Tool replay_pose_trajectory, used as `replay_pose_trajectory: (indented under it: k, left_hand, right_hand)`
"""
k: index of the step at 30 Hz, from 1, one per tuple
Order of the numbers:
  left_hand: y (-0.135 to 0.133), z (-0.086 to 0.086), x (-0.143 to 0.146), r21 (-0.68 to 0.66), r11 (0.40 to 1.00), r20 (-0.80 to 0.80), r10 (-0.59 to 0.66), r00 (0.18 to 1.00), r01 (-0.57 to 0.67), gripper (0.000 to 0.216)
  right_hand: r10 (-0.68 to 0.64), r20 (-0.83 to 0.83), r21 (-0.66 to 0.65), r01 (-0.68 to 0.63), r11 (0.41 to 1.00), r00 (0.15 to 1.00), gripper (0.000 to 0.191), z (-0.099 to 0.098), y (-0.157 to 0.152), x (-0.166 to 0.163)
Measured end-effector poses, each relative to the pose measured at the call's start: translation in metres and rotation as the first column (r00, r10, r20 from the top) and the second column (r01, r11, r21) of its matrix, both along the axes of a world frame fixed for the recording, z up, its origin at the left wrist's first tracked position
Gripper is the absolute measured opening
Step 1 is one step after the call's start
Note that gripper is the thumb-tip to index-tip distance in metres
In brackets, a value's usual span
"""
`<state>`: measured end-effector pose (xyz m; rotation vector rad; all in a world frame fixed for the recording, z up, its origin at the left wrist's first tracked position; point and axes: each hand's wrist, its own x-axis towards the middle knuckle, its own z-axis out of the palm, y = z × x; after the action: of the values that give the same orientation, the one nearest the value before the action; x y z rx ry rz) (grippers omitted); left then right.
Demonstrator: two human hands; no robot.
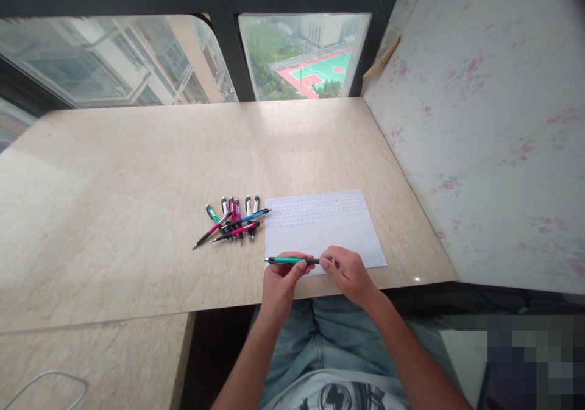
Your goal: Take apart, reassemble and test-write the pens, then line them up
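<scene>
A green and black pen (289, 261) lies level across both hands, above the near edge of a sheet of paper (329, 239). My left hand (283, 279) is closed around its green barrel, the thumb along the near side. At the black end, my right hand (347, 270) pinches the pen between thumb and fingers; the very end is hidden there. Rows of small handwriting fill the upper part of the sheet. Left of the paper is a loose pile of several pens, among them a blue pen (256, 215), a pink pen (247, 229) and a green pen (211, 213).
The pale marble-patterned counter (137, 215) runs up to dark-framed windows. A flower-papered wall (479, 123) bounds the right side. At the lower left, a white cable (55, 372) curls on a lower surface. The counter's front edge is just above my lap.
</scene>
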<state>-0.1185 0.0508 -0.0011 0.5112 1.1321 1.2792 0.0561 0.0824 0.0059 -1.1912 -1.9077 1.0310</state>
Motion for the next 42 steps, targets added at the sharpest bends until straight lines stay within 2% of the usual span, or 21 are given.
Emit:
replay_pose_trajectory:
  k: [2,6,9,11,13,17,21,26,29,31,34,37,42]
  left_hand:
    - [0.0,-0.003,0.001,0.002,1.0,-0.012,0.008,1.0,-0.008,0.022]
    - [0.0,-0.006,0.003,-0.003,0.999,0.022,0.047,0.999,-0.047,0.023]
    - [0.0,-0.007,0.002,-0.006,0.998,0.023,0.067,0.997,-0.067,0.024]
    - [-0.001,-0.008,0.0,-0.005,0.997,0.016,0.073,0.997,-0.073,0.024]
    - [-0.001,-0.008,-0.002,-0.002,0.997,0.013,0.077,0.997,-0.077,0.024]
    - [0.001,-0.004,-0.004,-0.017,0.995,0.023,0.094,0.995,-0.094,0.023]
    - [0.002,-0.002,-0.003,-0.023,0.995,0.037,0.098,0.994,-0.097,0.024]
    - [0.001,-0.006,-0.006,-0.024,0.991,0.03,0.133,0.991,-0.132,0.024]
    - [0.0,-0.01,-0.009,-0.016,0.991,0.003,0.131,0.991,-0.131,0.025]
    - [0.0,-0.012,-0.01,-0.002,0.994,-0.002,0.111,0.994,-0.111,0.026]
    - [-0.001,-0.013,-0.012,0.022,0.995,0.022,0.092,0.996,-0.093,0.026]
    - [0.0,-0.014,-0.012,0.04,0.996,0.035,0.078,0.996,-0.08,0.024]
    - [-0.001,-0.013,-0.013,0.05,0.998,0.018,0.04,0.999,-0.041,0.024]
  right_hand:
    - [-0.009,-0.025,-0.042,0.008,0.999,1.0,0.033,0.001,-0.001,-0.001]
    - [-0.052,-0.151,-0.118,0.034,0.992,0.987,0.018,0.001,-0.003,-0.005]
    - [-0.111,-0.184,-0.198,0.074,0.978,0.977,0.021,-0.001,-0.003,-0.005]
    - [-0.125,-0.156,-0.226,0.088,0.97,0.98,0.031,-0.001,-0.002,-0.005]
    - [-0.119,-0.13,-0.22,0.089,0.971,0.984,0.037,-0.002,-0.001,-0.005]
    - [-0.127,-0.201,-0.19,0.088,0.978,0.971,0.018,-0.001,0.001,-0.008]
    - [-0.15,-0.256,-0.219,0.094,0.971,0.955,0.015,-0.002,-0.001,-0.012]
    - [-0.262,-0.211,-0.224,0.215,0.951,0.942,0.02,-0.007,0.001,-0.006]
    - [-0.302,-0.112,-0.129,0.287,0.949,0.947,0.017,-0.011,0.011,-0.001]
    - [-0.283,0.012,-0.028,0.283,0.959,0.959,0.013,-0.012,0.022,-0.002]
    - [-0.143,0.186,0.089,0.128,0.988,0.972,0.01,-0.013,0.042,-0.015]
    - [-0.017,0.348,0.16,-0.041,0.986,0.937,0.015,-0.013,0.06,-0.035]
    - [0.041,0.484,0.174,-0.142,0.975,0.874,0.016,-0.012,0.072,-0.055]
